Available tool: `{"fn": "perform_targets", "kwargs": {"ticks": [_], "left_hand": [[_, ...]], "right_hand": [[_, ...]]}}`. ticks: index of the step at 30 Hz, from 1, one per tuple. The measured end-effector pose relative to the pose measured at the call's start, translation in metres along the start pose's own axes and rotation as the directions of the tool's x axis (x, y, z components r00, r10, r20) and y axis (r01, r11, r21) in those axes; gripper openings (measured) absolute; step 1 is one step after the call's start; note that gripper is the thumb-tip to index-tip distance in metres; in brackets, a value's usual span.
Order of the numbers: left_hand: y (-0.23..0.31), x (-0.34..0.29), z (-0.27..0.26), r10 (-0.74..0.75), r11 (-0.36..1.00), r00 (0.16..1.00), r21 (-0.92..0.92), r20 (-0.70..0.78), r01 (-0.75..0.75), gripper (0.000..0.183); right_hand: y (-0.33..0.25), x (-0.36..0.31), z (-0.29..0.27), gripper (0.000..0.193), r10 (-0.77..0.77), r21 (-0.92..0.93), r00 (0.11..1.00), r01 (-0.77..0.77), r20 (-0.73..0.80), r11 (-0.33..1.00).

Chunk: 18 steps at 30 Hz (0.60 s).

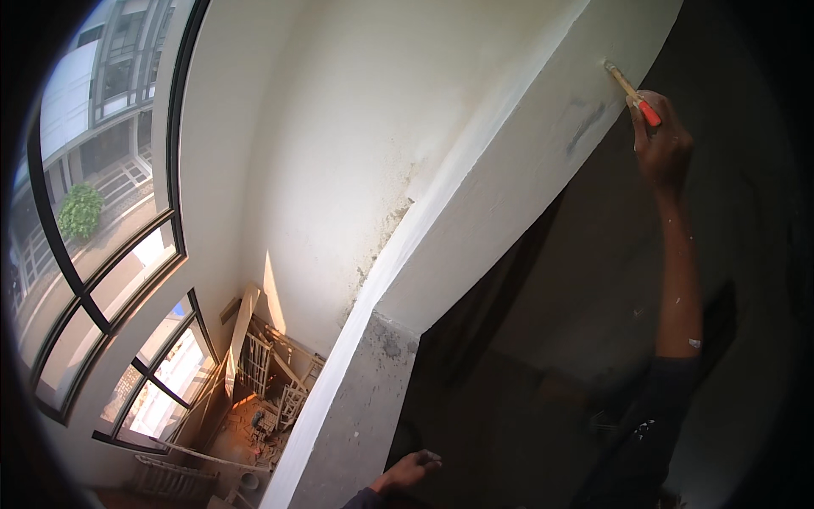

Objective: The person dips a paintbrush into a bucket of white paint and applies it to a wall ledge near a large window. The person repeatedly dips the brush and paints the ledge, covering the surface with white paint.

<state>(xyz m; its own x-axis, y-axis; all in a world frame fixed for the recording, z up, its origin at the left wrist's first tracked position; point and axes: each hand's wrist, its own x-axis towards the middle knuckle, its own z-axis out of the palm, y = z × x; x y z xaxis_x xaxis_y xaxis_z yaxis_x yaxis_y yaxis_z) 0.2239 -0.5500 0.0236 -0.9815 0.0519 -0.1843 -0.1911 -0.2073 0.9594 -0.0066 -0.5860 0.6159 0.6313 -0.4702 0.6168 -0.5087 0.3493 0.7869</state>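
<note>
A slim paintbrush (625, 82) with a pale wooden shaft and a red end is gripped in my right hand (666, 144), my arm stretched up at the right. Its bristle tip meets the pale face of a long sloping beam (517, 161). Lower along that face is a darker grey smear (585, 129). My left hand (411, 469) is at the bottom, beside the edge of the rough grey lower section (365, 399). Its fingers are loosely bent and slightly apart, with nothing visible in them. Pale paint specks dot my right forearm and dark sleeve.
Left of the beam, a white wall (339, 161) shows flaking patches (386, 229). Far below, wooden planks (242, 335), frames and debris lie on a brownish floor (229, 445). Dark-framed windows (102, 314) line the left side. Right of the beam is deep shadow.
</note>
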Motion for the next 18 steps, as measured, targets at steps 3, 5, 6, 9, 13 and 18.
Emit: {"fn": "perform_targets", "kwargs": {"ticks": [3,5,6,9,13,18], "left_hand": [[-0.005,0.004,0.001,0.007,0.999,1.0,-0.031,0.002,-0.007,0.039],[-0.006,0.006,0.001,0.006,1.0,1.0,0.002,0.012,-0.006,0.035],[-0.007,0.006,0.001,0.018,1.0,1.0,-0.019,0.01,-0.018,0.036],[-0.008,0.006,0.001,-0.006,1.0,1.0,-0.005,0.006,0.006,0.035],[-0.014,0.009,0.001,0.017,0.998,1.0,0.064,-0.023,-0.015,0.036],[-0.022,0.015,0.003,0.027,0.995,0.999,0.101,-0.042,-0.022,0.039]], "right_hand": [[-0.013,-0.018,0.012,0.014,-0.112,-0.024,0.991,0.114,0.067,0.993],[-0.049,-0.049,0.019,0.017,-0.186,0.02,0.974,0.185,0.127,0.983],[-0.074,-0.064,0.021,0.019,-0.205,0.045,0.965,0.201,0.161,0.979],[-0.153,-0.106,0.023,0.011,-0.366,0.189,0.906,0.329,0.211,0.925],[-0.24,-0.15,0.014,0.011,-0.35,0.503,0.903,0.188,0.251,0.844],[-0.252,-0.153,0.009,0.013,-0.16,0.589,0.939,-0.054,0.304,0.806]]}}
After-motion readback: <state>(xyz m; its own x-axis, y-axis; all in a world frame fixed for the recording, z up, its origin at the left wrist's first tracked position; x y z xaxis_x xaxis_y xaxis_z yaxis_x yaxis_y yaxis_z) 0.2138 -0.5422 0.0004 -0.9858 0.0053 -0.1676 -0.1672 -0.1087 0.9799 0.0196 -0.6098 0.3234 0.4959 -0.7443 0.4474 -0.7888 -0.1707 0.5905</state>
